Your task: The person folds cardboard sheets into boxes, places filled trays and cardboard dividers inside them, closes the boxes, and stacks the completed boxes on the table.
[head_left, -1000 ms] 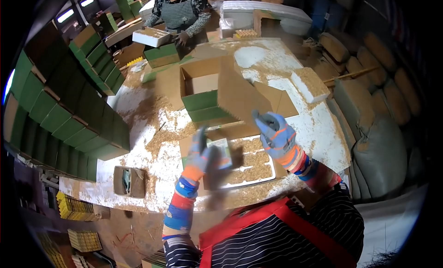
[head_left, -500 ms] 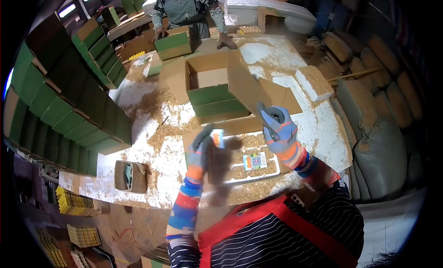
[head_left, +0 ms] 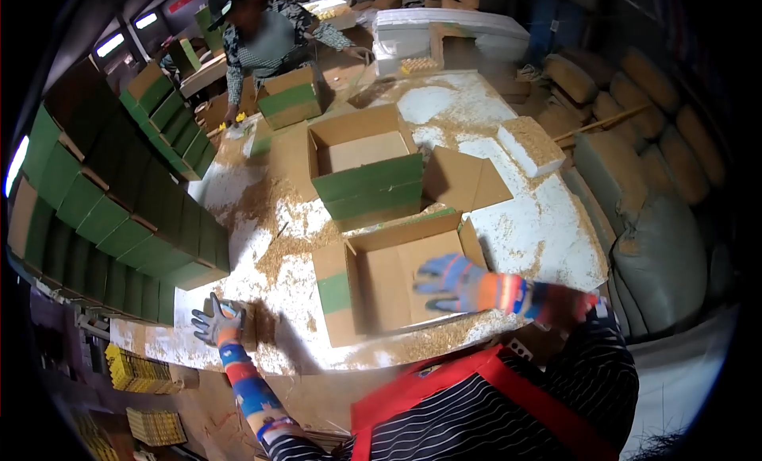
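My left hand [head_left: 218, 324], in a grey and orange glove, is at the small cardboard box [head_left: 251, 324] on the table's left front. Its fingers are spread, and the hand partly covers the box. Over the right part of the near open carton [head_left: 389, 290] is my right hand [head_left: 454, 283], somewhat blurred, fingers outstretched. Plain brown cardboard shows inside this carton. Directly behind it stands a second open carton [head_left: 367, 183], green and brown, with a flap folded out to the right.
Stacked green cartons [head_left: 119, 199] line the left side. A white foam block [head_left: 530, 146] topped with sawdust-like material lies at the right, near full sacks [head_left: 655, 246]. Across the table, a co-worker [head_left: 270, 44] bends beside another carton [head_left: 290, 97].
My left hand has moved left to the small box, and my right hand has lowered over the near carton. The white tray and printed card no longer show there. The co-worker has shifted left.
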A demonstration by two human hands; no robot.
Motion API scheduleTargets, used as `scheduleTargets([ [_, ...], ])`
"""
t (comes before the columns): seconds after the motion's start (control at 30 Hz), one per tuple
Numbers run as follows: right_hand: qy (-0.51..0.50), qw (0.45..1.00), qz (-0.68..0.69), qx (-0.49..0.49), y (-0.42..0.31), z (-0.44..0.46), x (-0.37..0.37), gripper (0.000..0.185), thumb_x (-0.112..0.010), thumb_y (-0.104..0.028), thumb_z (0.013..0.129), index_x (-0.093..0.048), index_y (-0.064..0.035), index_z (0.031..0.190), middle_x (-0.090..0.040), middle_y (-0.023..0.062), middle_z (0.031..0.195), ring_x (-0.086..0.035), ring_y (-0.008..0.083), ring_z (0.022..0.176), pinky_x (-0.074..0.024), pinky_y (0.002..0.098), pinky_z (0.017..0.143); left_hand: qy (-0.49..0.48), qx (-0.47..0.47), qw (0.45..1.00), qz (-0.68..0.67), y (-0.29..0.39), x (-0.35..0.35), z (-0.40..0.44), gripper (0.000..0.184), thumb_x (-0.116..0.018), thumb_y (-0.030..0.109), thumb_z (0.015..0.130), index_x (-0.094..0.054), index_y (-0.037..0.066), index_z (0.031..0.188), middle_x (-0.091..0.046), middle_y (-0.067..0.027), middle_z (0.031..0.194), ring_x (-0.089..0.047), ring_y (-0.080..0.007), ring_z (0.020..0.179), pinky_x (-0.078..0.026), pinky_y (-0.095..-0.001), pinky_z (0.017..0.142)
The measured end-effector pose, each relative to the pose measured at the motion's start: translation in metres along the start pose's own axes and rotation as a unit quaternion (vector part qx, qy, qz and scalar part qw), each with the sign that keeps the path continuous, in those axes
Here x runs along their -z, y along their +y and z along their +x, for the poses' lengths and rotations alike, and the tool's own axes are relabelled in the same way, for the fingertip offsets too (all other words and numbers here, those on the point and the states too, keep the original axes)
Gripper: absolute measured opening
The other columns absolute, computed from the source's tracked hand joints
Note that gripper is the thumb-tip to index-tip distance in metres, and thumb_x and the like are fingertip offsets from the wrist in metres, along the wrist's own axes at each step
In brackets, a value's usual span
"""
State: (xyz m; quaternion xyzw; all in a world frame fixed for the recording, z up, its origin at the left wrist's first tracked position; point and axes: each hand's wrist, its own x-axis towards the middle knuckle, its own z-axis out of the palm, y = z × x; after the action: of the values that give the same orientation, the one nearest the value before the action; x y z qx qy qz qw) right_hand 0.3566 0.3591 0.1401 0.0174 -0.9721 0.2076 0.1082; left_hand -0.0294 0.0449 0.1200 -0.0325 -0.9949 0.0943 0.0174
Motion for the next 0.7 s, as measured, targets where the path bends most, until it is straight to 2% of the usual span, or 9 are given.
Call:
scheduleTargets([
  [0.1, 0.302, 0.912, 0.116, -0.253, 0.007, -0.033, 0.031, 0.036, -0.056, -0.011, 0.081, -0.051, -0.0062, 0.117, -0.052, 0.0124, 0.112, -0.052, 0.0241, 0.101, -0.0418, 0.0304, 0.087, 0.108, 0.007, 0.993, -0.042, 0.024, 0.018, -0.04, 0.083, -0.066, 0.052, 0.065, -0.024, 0.038, 0.135, -0.017, -0.0231, 0.14, -0.015, -0.0398, 0.13, -0.015, -0.0561, 0.1],
  [0.13, 0.378, 0.795, 0.404, -0.249, 0.028, -0.049, 0.018, 0.039, -0.053, -0.003, 0.083, -0.046, -0.0027, 0.121, -0.051, 0.0098, 0.118, -0.051, 0.0175, 0.104, -0.0398, 0.0258, 0.09, 0.176, 0.011, 0.981, -0.076, 0.035, 0.019, -0.054, 0.08, -0.067, 0.045, 0.068, -0.027, 0.032, 0.136, -0.024, -0.0216, 0.139, -0.019, -0.0379, 0.129, -0.017, -0.0529, 0.102],
  [0.2, 0.208, 0.625, 0.67, -0.343, 0.043, -0.077, 0.011, 0.041, -0.052, -0.014, 0.087, -0.042, -0.0041, 0.126, -0.046, 0.01, 0.125, -0.049, 0.0152, 0.108, -0.0385, 0.0267, 0.093, 0.245, -0.255, 0.849, -0.394, 0.06, -0.031, -0.065, 0.067, -0.066, 0.026, 0.076, -0.033, 0.017, 0.134, -0.039, -0.0157, 0.132, -0.034, -0.0302, 0.123, -0.026, -0.0407, 0.101],
  [0.27, 0.089, 0.46, 0.832, -0.295, 0.057, -0.099, -0.013, 0.043, -0.053, -0.019, 0.087, -0.041, -0.0051, 0.127, -0.046, 0.0104, 0.126, -0.05, 0.0155, 0.107, -0.0397, 0.0276, 0.092, 0.088, -0.43, 0.797, -0.415, 0.106, -0.11, -0.086, 0.064, -0.062, 0.023, 0.079, -0.03, 0.008, 0.134, -0.04, -0.0168, 0.129, -0.039, -0.0282, 0.118, -0.03, -0.0369, 0.098],
  [0.33, 0.035, 0.747, 0.525, -0.406, 0.079, -0.1, -0.082, 0.047, -0.059, -0.024, 0.083, -0.045, -0.0035, 0.123, -0.049, 0.0115, 0.122, -0.053, 0.0173, 0.101, -0.0427, 0.0295, 0.087, -0.085, -0.483, 0.746, -0.449, 0.145, -0.126, -0.122, 0.059, -0.059, 0.021, 0.082, -0.032, 0.001, 0.129, -0.043, -0.0168, 0.126, -0.042, -0.0258, 0.114, -0.034, -0.0351, 0.096],
  [0.4, -0.011, 0.885, 0.113, -0.451, 0.1, -0.088, -0.13, 0.052, -0.064, -0.03, 0.079, -0.049, -0.0018, 0.119, -0.053, 0.0125, 0.118, -0.055, 0.0191, 0.095, -0.0456, 0.0313, 0.083, -0.254, -0.395, 0.724, -0.505, 0.176, -0.072, -0.172, 0.051, -0.06, 0.017, 0.082, -0.038, -0.005, 0.122, -0.046, -0.0155, 0.122, -0.045, -0.023, 0.111, -0.036, -0.0353, 0.094],
  [0.47, 0.132, 0.843, 0.338, -0.396, 0.084, -0.073, -0.108, 0.055, -0.071, -0.031, 0.072, -0.053, -0.0008, 0.114, -0.058, 0.0125, 0.11, -0.054, 0.0163, 0.092, -0.0449, 0.0304, 0.08, -0.441, -0.319, 0.63, -0.554, 0.178, -0.015, -0.184, 0.064, -0.068, 0.018, 0.075, -0.034, -0.004, 0.124, -0.05, -0.0139, 0.117, -0.052, -0.0215, 0.103, -0.043, -0.0335, 0.086],
  [0.53, 0.13, 0.823, 0.374, -0.408, 0.096, -0.088, -0.12, 0.056, -0.068, -0.037, 0.074, -0.051, -0.0025, 0.115, -0.056, 0.0143, 0.113, -0.054, 0.023, 0.101, -0.0415, 0.0312, 0.085, -0.347, -0.389, 0.614, -0.593, 0.18, -0.03, -0.188, 0.069, -0.066, 0.016, 0.077, -0.026, -0.002, 0.13, -0.052, -0.0132, 0.114, -0.054, -0.0202, 0.099, -0.045, -0.03, 0.082],
  [0.7, 0.339, 0.553, 0.696, -0.307, 0.093, -0.132, -0.061, 0.05, -0.058, -0.032, 0.083, -0.046, -0.0024, 0.121, -0.053, 0.0105, 0.117, -0.052, 0.0216, 0.102, -0.0425, 0.0318, 0.085, -0.338, -0.378, 0.526, -0.683, 0.234, 0.06, -0.208, 0.066, -0.065, 0.009, 0.075, -0.031, 0.001, 0.13, -0.044, -0.0144, 0.123, -0.046, -0.0223, 0.111, -0.043, -0.0319, 0.088],
])
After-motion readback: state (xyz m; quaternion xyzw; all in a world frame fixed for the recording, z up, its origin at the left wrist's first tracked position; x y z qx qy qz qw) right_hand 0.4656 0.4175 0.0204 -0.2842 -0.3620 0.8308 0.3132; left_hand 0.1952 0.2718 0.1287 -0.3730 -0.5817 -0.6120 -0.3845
